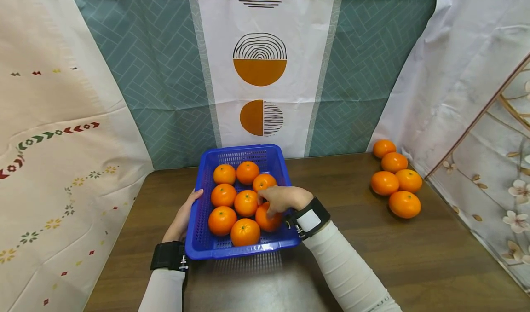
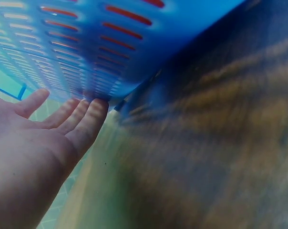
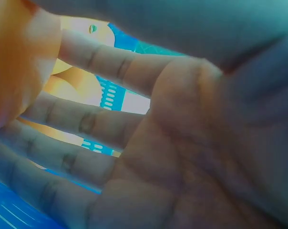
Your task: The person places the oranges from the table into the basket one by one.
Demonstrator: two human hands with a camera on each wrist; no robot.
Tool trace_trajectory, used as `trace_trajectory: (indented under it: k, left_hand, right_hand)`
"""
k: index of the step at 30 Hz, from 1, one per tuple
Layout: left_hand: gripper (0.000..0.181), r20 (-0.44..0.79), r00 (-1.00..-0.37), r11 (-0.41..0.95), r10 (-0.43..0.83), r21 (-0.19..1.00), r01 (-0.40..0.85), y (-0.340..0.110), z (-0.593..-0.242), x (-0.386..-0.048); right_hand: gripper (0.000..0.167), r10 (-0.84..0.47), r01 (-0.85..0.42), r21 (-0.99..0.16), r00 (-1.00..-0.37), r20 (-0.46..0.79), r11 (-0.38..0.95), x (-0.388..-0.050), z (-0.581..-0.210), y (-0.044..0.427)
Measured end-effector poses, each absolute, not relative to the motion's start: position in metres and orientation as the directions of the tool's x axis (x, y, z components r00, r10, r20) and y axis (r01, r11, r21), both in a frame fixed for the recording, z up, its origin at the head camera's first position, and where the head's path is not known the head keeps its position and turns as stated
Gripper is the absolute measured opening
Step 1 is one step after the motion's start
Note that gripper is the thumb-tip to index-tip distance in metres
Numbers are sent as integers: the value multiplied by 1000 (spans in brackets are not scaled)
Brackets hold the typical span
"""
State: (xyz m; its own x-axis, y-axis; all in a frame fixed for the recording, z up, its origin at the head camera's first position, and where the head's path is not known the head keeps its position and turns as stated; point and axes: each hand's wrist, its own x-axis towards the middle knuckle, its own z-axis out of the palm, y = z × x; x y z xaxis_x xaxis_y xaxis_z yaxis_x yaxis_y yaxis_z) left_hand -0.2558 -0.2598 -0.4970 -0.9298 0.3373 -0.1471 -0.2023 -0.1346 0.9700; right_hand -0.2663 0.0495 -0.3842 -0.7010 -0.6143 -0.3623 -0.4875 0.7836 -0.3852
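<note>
A blue plastic basket (image 1: 244,252) with slotted walls holds several oranges (image 1: 245,232). My left hand (image 1: 182,217) rests against the basket's left side, thumb near the rim. In the left wrist view, its extended fingers (image 2: 82,126) touch the slotted wall. Inside the basket, at the right, my right hand (image 1: 283,198) grips an orange (image 1: 267,220) from above. The right wrist view shows that orange (image 3: 20,62) large at the left edge, with the fingers (image 3: 72,121) reaching round it. Part of the fruit is hidden by the hand.
More oranges (image 1: 405,205) lie grouped on the wooden table (image 1: 331,178) at the right. Behind the basket hangs a patterned cloth (image 1: 161,95), and other cloths (image 1: 468,95) border the table on both sides. A greyish surface (image 1: 248,289) lies in front of the basket.
</note>
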Motion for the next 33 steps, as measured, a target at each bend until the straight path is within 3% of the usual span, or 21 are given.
trace_trajectory:
  k: [10,18,33]
  left_hand:
    - [68,-150,-932,-129,330,971,-203,-261,-497,-257]
    - [69,-163,-929,-129,331,968,-215,-261,-497,-255]
    - [72,-158,-929,-142,335,966,-216,-260,-498,-253]
  right_hand:
    - [26,-655,-514,-425,-684,-322,746,-269,-380,54]
    - [24,-743,-590,-536,-660,-110,604,-269,-373,67]
    - [23,-677,-620,-572,-721,146,537,-265,-361,85]
